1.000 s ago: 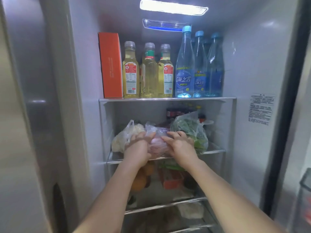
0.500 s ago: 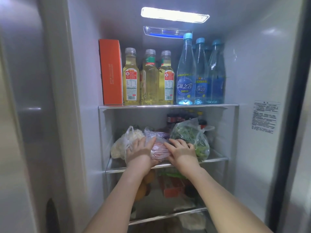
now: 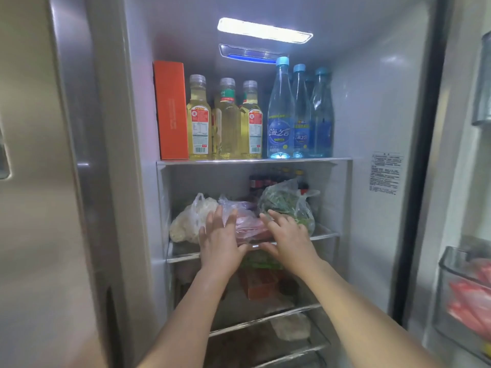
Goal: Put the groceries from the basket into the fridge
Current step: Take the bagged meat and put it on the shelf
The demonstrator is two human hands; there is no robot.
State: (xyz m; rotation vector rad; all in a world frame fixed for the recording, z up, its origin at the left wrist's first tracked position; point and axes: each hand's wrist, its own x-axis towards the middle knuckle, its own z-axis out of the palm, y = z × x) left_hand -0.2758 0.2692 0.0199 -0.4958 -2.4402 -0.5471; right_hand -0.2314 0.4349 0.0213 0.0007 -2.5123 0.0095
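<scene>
A clear plastic bag with reddish-purple contents (image 3: 248,223) lies on the fridge's second glass shelf (image 3: 322,235), between a bag of white cauliflower (image 3: 187,221) and a bag of leafy greens (image 3: 285,203). My left hand (image 3: 219,241) has straight fingers lying against the bag's left side. My right hand (image 3: 288,236) rests with spread fingers on its right side, thumb at the shelf's front edge. The basket is out of view.
The top shelf holds an orange box (image 3: 171,110), three yellow bottles (image 3: 225,120) and blue water bottles (image 3: 299,115). Dark bottles (image 3: 261,181) stand behind the bags. Lower shelves hold an orange pack (image 3: 261,286). A door bin (image 3: 467,296) with red packets is at right.
My fingers have uncurled from the reddish bag and now lie straight beside it, hands a little further apart. The bag sits deeper on the shelf. The view has tilted upward.
</scene>
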